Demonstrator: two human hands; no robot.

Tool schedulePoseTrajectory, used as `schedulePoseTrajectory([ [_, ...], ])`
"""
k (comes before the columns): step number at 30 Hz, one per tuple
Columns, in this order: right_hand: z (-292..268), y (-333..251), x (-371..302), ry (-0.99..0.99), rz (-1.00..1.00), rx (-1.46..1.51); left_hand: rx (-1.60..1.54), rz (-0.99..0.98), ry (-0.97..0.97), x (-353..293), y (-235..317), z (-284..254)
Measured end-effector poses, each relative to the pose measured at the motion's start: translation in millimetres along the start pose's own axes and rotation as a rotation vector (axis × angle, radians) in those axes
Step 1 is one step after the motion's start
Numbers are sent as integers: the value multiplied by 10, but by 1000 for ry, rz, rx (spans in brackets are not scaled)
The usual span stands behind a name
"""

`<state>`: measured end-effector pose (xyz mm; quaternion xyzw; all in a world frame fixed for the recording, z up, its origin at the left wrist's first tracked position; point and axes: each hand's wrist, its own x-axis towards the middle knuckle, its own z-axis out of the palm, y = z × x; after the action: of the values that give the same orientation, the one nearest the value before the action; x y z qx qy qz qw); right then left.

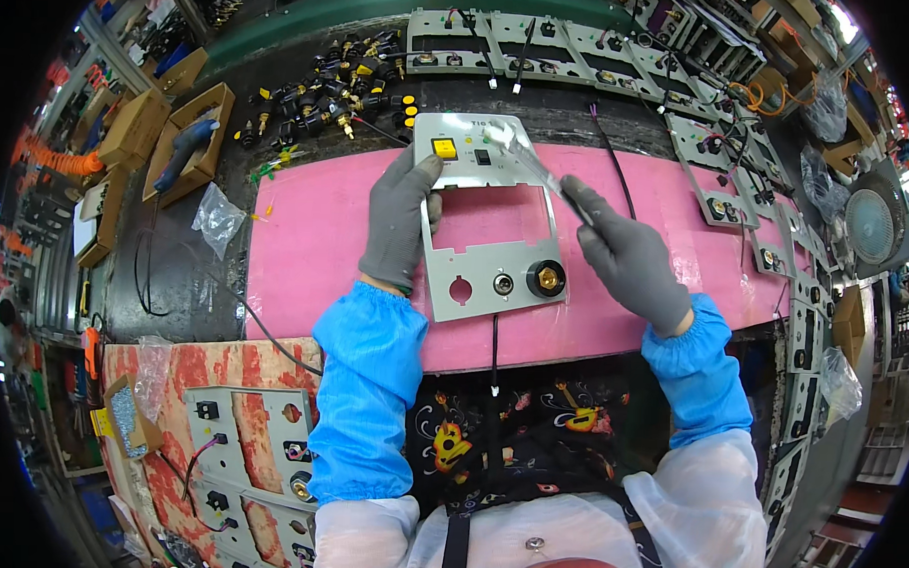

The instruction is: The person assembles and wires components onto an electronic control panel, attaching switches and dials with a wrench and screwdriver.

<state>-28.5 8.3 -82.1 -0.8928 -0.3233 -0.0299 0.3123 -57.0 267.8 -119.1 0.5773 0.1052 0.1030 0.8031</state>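
Observation:
A light grey metal front panel (469,296) with a large rectangular cutout is tilted up over the pink mat (311,249). My left hand (397,220), in a grey glove, is closed on the panel's left edge, its thumb beside a yellow rocker switch (443,147). A black-and-brass socket (547,278) and a small round connector (503,283) sit along the lower part. My right hand (628,254), also gloved, is shut round a metal hand tool (541,171). The tool's wide, bright head lies over the panel's top; glare hides its exact kind.
Black cable connectors (341,90) are heaped at the back left. Similar panels (448,45) line the back and right, with more panels (254,427) at lower left. A cardboard box (215,105) holds a blue-handled tool (187,152). A clear plastic bag (217,222) lies beside the mat.

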Motion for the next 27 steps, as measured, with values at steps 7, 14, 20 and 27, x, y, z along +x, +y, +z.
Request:
schedulePoseTrajectory([
  [7,121,-54,175,-143,94,-225,-24,60,2,8,27,67],
  [14,98,-109,169,240,-61,133,5,7,9,4,8,42],
  [20,319,-59,175,-50,162,-204,-7,-14,16,16,-8,-22],
  [27,-31,60,-166,219,293,-80,-31,28,-31,34,-13,26],
])
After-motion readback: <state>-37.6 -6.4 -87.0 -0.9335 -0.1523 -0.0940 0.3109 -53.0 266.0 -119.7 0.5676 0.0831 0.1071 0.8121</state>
